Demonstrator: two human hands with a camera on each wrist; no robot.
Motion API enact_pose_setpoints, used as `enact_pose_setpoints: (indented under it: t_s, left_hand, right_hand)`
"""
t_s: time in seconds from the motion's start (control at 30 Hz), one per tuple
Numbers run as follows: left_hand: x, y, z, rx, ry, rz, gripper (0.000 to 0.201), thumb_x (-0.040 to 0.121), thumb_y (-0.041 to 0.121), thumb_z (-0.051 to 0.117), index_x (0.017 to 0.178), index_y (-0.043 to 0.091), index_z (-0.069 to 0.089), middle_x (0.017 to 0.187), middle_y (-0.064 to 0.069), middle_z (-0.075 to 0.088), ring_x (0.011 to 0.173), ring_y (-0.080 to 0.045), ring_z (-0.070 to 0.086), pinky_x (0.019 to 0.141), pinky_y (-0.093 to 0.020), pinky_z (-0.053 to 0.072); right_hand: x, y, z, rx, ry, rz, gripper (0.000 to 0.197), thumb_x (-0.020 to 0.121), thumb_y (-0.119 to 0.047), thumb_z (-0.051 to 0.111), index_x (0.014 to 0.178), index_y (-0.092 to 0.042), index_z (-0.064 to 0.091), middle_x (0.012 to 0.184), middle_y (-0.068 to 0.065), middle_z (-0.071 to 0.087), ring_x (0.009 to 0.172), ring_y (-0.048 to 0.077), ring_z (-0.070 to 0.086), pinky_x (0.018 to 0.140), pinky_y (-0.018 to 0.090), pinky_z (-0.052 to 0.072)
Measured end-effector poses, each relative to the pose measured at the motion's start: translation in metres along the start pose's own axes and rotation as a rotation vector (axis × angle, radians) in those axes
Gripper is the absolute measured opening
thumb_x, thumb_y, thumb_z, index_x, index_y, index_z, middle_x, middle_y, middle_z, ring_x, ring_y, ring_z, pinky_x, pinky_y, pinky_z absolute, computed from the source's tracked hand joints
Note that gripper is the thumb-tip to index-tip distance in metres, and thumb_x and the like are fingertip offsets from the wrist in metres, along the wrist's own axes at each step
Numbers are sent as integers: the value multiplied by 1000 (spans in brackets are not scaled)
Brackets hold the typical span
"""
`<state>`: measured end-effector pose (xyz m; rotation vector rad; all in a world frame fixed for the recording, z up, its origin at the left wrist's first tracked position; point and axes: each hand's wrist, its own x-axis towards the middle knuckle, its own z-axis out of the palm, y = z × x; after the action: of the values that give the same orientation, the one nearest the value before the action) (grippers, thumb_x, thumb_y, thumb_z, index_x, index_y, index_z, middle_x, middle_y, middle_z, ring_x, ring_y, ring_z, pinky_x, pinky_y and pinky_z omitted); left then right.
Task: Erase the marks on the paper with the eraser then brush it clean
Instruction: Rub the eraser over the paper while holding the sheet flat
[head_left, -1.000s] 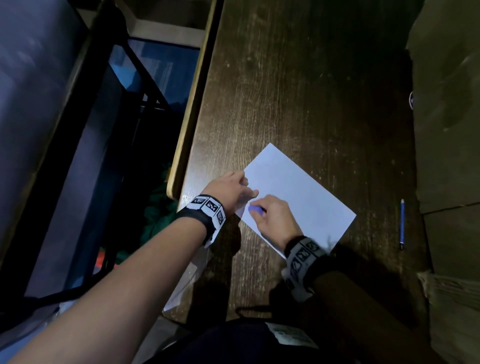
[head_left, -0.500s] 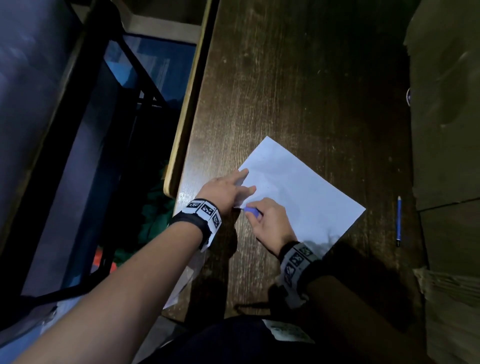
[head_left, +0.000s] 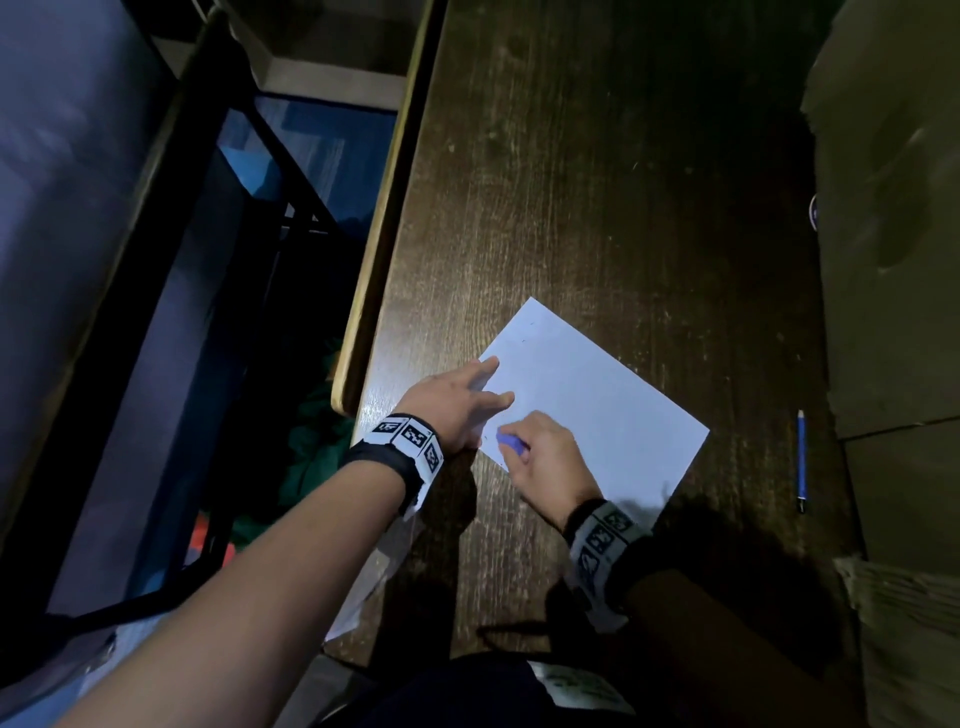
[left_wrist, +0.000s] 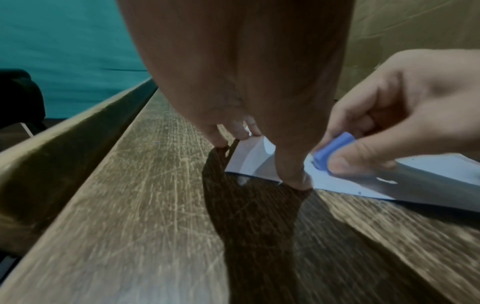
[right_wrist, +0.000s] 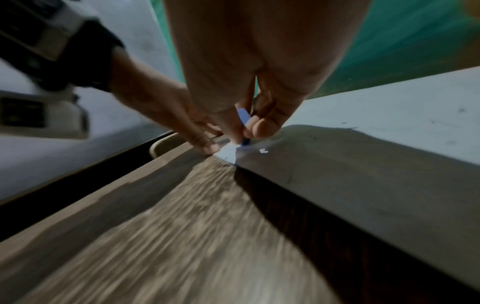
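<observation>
Paper (head_left: 597, 405) lay under both hands: left hand (head_left: 457, 402) pressed its near corner flat with straight fingers, right hand (head_left: 545, 457) pinched the eraser (left_wrist: 331, 149) against the sheet beside them. A hard stroke toward that unpinned edge could crumple or tear it.

No legible text (views perhaps too dim)
</observation>
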<state>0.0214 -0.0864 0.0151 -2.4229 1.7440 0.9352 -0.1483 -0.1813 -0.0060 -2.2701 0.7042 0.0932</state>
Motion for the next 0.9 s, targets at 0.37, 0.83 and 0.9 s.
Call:
enact_pose_setpoints:
  t_s: [0.37, 0.83, 0.9]
  left_hand:
    - [6, -1, 9, 8, 4, -5, 75, 91, 33, 74, 154, 43, 34, 170, -1, 2, 153, -20, 19, 109, -37, 39]
    - [9, -4, 5, 33, -42, -9, 82, 91, 39, 70, 158, 42, 22, 170, 0, -4, 153, -20, 19, 110, -36, 37]
    - [9, -4, 4, 55, -74, -9, 89, 86, 56, 71, 157, 44, 21, 169, 1, -6, 153, -19, 13, 115, -39, 33]
  right_hand:
    - [12, -1, -7, -6, 26, 23, 17, 92, -27, 61, 106, -24, 71, 93, -3, 59, 85, 13, 58, 80, 30, 50]
    - [-5, 10, -2, 128, 2, 96, 16, 82, -38, 67, 95, -32, 73, 88, -14, 67, 83, 4, 62, 81, 34, 55]
    - [-11, 17, -8, 175, -96, 136, 10, 79, -31, 74, 89, -29, 75, 84, -13, 71, 80, 4, 65, 81, 33, 55]
